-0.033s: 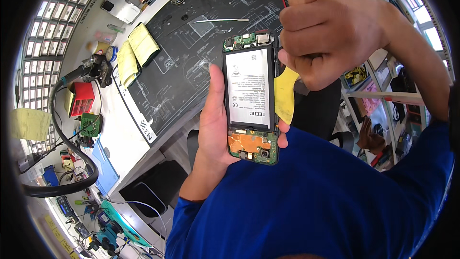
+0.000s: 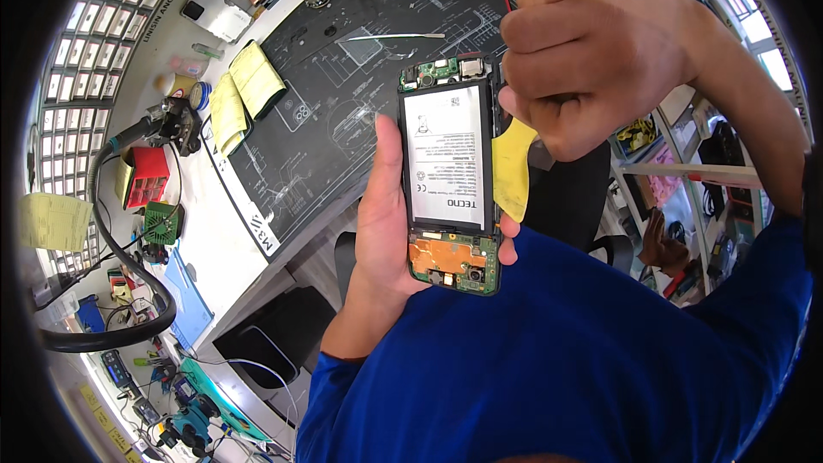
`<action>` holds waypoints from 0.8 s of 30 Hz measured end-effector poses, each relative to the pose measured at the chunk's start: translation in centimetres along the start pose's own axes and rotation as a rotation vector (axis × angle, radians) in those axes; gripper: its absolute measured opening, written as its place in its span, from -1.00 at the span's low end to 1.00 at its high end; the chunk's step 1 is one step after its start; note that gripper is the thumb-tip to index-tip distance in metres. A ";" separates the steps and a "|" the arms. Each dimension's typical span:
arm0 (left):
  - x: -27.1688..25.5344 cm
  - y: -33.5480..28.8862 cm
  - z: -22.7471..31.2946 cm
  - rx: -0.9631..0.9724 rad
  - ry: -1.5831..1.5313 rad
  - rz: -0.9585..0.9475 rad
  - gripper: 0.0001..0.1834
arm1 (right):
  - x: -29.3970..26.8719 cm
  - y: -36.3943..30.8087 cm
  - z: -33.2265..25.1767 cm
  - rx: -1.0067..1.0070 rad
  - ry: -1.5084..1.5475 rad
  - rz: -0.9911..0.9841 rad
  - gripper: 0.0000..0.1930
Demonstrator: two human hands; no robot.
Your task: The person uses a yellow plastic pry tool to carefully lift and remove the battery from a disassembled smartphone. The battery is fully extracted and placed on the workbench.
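Observation:
My left hand point(image 2: 377, 214) grips an opened smartphone point(image 2: 454, 261), thumb along its left edge and fingertips showing at its right. The back cover is off, baring a silver-white battery point(image 2: 443, 159), a green circuit board at the top and copper-coloured foil with a camera at the lower end. Along the phone's right edge lies a yellow paper slip point(image 2: 511, 173), its upper end passing under my right hand point(image 2: 591, 64). That hand is closed in a fist beside the phone's upper right; what its fingers pinch is hidden. A small see-through piece shows just below it.
A black work mat point(image 2: 343, 60) covers the table, with a thin metal tool point(image 2: 394, 36) on it. Yellow notes point(image 2: 255, 79), a white phone back point(image 2: 214, 15) and a thick black lamp arm point(image 2: 107, 197) stand to the left. Shelves point(image 2: 686, 170) with parts rise at the right.

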State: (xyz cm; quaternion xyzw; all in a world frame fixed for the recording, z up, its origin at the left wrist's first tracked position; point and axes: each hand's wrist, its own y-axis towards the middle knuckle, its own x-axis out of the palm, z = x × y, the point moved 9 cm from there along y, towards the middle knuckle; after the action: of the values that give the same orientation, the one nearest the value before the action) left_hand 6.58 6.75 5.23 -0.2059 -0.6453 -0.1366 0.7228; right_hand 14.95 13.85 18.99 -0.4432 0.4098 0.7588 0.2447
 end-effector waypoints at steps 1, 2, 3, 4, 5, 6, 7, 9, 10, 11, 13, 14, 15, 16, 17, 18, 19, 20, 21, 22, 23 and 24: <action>0.3 0.0 0.0 0.003 -0.007 0.002 0.00 | 0.1 -0.2 0.2 -0.006 0.024 -0.075 -0.77; 0.5 0.0 0.0 0.009 -0.008 -0.002 -0.01 | 0.0 -0.5 0.4 -0.012 0.049 -0.150 -0.85; 0.7 0.1 0.1 0.017 -0.006 -0.009 -0.01 | 0.0 -0.6 0.4 -0.006 0.058 -0.174 -0.84; 0.8 0.3 0.2 0.026 -0.004 -0.016 -0.01 | 0.0 -0.9 0.7 -0.003 0.060 -0.209 -0.79; 0.9 0.4 0.3 0.033 0.006 -0.020 -0.01 | 0.0 -0.9 0.8 0.014 0.048 -0.193 -0.80; 0.9 0.4 0.4 0.039 0.015 -0.019 -0.01 | 0.0 -0.7 0.9 0.023 0.034 -0.164 -0.84; 0.9 0.5 0.5 0.045 0.023 -0.019 -0.01 | -0.1 -0.6 0.9 0.031 0.021 -0.134 -0.85; 0.6 0.2 0.6 0.032 0.041 -0.005 -0.01 | -0.5 0.1 0.7 0.024 -0.016 -0.055 -0.61; 0.4 0.1 0.7 0.026 0.050 0.000 0.00 | -0.3 0.2 0.7 0.034 -0.009 -0.094 -0.64; 0.3 0.1 0.7 0.022 0.055 0.000 0.00 | -0.3 0.1 0.6 0.045 -0.002 -0.133 -0.67; 0.1 0.0 0.7 0.017 0.064 -0.001 0.01 | -0.5 -0.1 1.4 0.115 0.098 -0.163 -0.76; 0.2 -0.3 0.9 0.017 0.026 -0.024 0.01 | -0.8 -0.3 2.2 0.176 0.189 -0.156 -0.81; 0.3 -1.1 1.3 0.030 -0.012 -0.038 0.02 | -0.8 -2.1 3.0 0.216 0.190 -0.150 -0.81; 0.2 -2.0 1.7 0.035 -0.051 -0.058 0.02 | -0.6 -3.9 3.7 0.259 0.189 -0.150 -0.80; -0.4 -2.9 2.6 0.087 -0.032 -0.035 0.02 | -1.4 -9.7 4.0 0.300 0.070 -0.165 -0.76; -0.9 -3.2 3.6 0.134 -0.002 -0.086 0.02 | -2.2 -8.0 4.1 0.326 0.087 -0.149 -0.73; -1.1 -3.3 4.0 0.167 -0.027 -0.097 0.01 | -2.8 -5.9 4.4 0.343 0.109 -0.137 -0.70; -1.1 -3.3 4.7 0.198 -0.044 -0.106 0.01 | -2.0 -4.5 4.0 0.387 0.156 -0.104 -0.72; -1.1 -3.1 5.4 0.217 -0.013 -0.147 0.00 | -1.2 -3.8 4.0 0.433 0.185 -0.077 -0.74; -1.3 -3.1 5.9 0.246 0.003 -0.158 0.02 | -0.2 -3.4 3.5 0.489 0.222 -0.054 -0.76; -1.2 -3.3 6.5 0.279 0.045 -0.129 -0.03 | 0.3 -3.5 3.8 0.662 0.250 0.007 -0.72; -1.1 -3.5 7.0 0.314 0.090 -0.100 -0.08 | 0.9 -3.8 3.8 0.832 0.290 0.087 -0.68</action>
State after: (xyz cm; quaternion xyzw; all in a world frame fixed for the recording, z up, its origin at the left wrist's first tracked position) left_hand -1.36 6.92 5.18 -0.0518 -0.6353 -0.0790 0.7665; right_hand 15.57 19.12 17.71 -0.3913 0.7289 0.4685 0.3101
